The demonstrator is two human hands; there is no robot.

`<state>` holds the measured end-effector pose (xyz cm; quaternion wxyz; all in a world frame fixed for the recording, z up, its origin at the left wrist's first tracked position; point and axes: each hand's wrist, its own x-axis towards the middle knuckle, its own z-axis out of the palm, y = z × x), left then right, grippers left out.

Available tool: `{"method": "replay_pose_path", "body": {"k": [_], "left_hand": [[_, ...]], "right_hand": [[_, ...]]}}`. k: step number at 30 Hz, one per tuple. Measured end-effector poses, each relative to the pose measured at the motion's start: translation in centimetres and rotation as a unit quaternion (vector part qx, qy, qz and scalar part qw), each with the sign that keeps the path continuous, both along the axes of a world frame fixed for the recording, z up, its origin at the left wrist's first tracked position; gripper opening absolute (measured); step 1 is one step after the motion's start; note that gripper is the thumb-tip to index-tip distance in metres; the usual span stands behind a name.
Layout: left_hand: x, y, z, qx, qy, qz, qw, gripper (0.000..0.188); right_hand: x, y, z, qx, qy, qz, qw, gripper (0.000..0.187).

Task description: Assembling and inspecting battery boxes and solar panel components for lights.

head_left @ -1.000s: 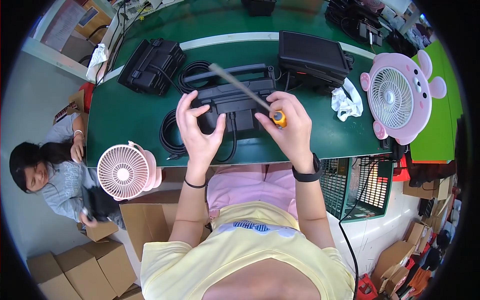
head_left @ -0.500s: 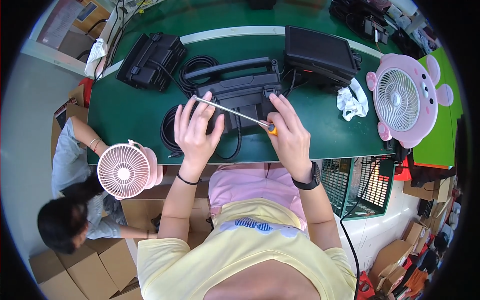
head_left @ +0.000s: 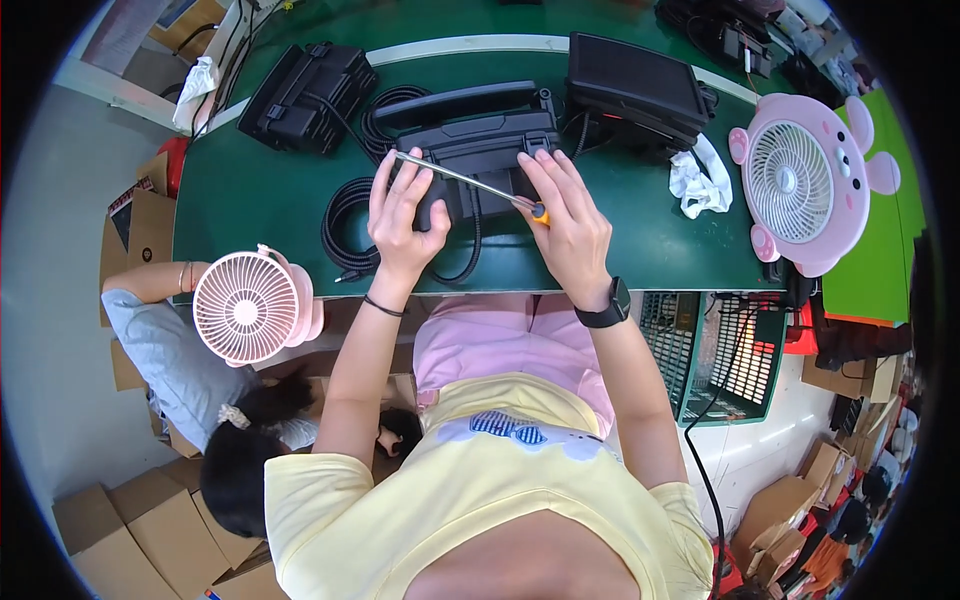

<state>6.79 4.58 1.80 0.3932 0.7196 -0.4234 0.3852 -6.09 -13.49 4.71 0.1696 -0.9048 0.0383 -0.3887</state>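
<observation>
A screwdriver (head_left: 470, 181) with a yellow-orange handle slants over the front of a black hard plastic case (head_left: 480, 140) on the green table. My right hand (head_left: 575, 225) holds its handle in the palm, with the fingertips stretched to the case's front right. My left hand (head_left: 405, 225) has its fingers spread at the case's front left. The shaft's tip end lies across those fingers; whether they grip it is unclear. A black carrying handle (head_left: 455, 103) stands at the back of the case. Coiled black cable (head_left: 350, 220) lies left of it.
Other black cases stand at left (head_left: 310, 97) and right (head_left: 640, 90). White crumpled cloth (head_left: 700, 180) and a pink animal-shaped fan (head_left: 800, 185) are at right; a small pink fan (head_left: 247, 308) is at left. A co-worker (head_left: 190, 350) bends beside cardboard boxes (head_left: 150, 520). A green crate (head_left: 735, 360) sits below.
The view has shifted, so the table appears higher up. My hands and the screwdriver keep nearly the same pose at the case. The co-worker has bent lower and closer to my left arm.
</observation>
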Motion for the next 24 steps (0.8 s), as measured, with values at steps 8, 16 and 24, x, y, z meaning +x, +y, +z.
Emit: {"method": "replay_pose_path", "body": {"k": [8,16,24], "left_hand": [[-1.1,-0.3,0.0,0.010,0.034,0.021,0.999,0.035],[-1.6,-0.5,1.9,0.051,0.071,0.063,0.994,0.039],[-1.3,-1.9,0.0,-0.115,0.385,-0.080,0.912,0.056]], "right_hand": [[-1.0,-0.2,-0.5,0.064,0.028,0.027,0.997,0.056],[-7.6,0.9,-1.5,0.225,0.090,-0.070,0.968,0.026],[-10.7,2.6,-1.4,0.267,0.181,0.005,0.947,0.040]]}}
